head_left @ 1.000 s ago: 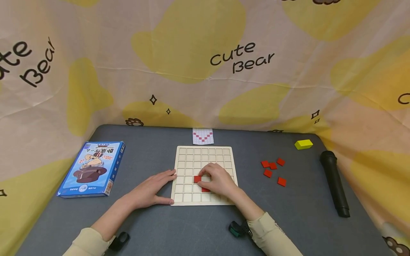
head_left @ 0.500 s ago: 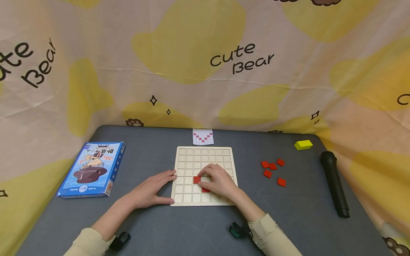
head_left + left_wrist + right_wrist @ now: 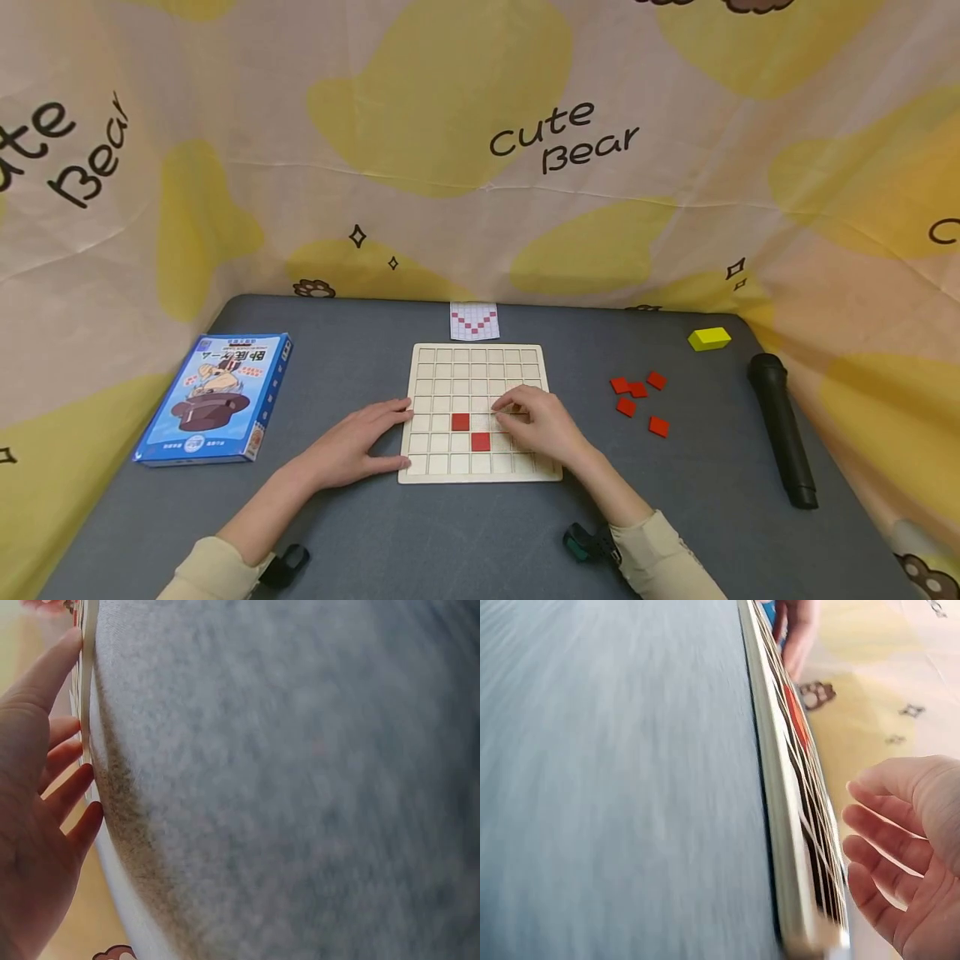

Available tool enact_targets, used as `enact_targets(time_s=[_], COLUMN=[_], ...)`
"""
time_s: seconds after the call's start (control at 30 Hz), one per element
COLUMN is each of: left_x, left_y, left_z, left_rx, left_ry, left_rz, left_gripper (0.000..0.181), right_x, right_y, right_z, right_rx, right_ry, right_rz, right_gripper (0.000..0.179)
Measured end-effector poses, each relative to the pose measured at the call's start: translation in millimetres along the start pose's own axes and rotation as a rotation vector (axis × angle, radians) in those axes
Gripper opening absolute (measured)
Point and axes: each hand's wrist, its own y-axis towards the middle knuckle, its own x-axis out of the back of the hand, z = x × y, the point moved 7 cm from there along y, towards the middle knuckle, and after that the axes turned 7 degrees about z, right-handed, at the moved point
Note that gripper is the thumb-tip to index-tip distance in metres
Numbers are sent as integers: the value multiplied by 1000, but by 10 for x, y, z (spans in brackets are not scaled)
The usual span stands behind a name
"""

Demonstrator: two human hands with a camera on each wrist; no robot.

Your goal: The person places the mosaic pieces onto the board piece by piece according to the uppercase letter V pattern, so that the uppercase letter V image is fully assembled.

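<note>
A pale wooden grid board [image 3: 438, 469] lies flat at the middle of the table, with two red square tiles in its cells. One red tile [image 3: 461, 422] sits left of centre; the other tile [image 3: 481, 442] is diagonally below and to the right. My left hand [image 3: 352, 446] touches the board's left edge with spread fingers and thumb, also seen along the rim in the left wrist view. Over the right part of the board hovers my right hand [image 3: 542, 425]. Its fingers [image 3: 889, 834] bend loosely, with nothing between them in the right wrist view.
Several loose red tiles [image 3: 627, 407] lie right of the board. Behind it is a small card [image 3: 474, 322] with a V-shaped pink pattern. A blue box [image 3: 213, 398] stands left; a yellow block [image 3: 708, 339] and black microphone [image 3: 783, 429] lie right.
My right hand has moved right, away from the left red tile, uncovering both tiles on the board. The left hand has stayed at the board's edge.
</note>
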Motion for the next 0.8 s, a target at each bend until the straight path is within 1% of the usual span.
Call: enact_targets(time_s=[0.13,0.23,0.4,0.6,0.7,0.8], left_x=[12,22,23,21,18,17], left_y=[7,8,11,11,12,13], left_z=[-21,-34,-42,-51,-54,-55], left_rx=[-2,-8,-13,-4,0,2], left_ry=[23,32,34,24,23,15], left_rz=[-20,-37,-48,-46,-42,-40], left_gripper=[65,61,60,60,60,60], right_x=[188,333,579,897,1019,1095], right_y=[-136,-253,-459,-673,-751,-810], right_z=[-160,-309,-569,-800,-888,-977], right_rx=[-32,-69,-139,-175,-199,-250], right_ry=[8,-8,-82,-172,-182,-188], right_rz=[-54,-97,-151,-216,-220,-194], right_gripper=[10,11,12,13,14,16])
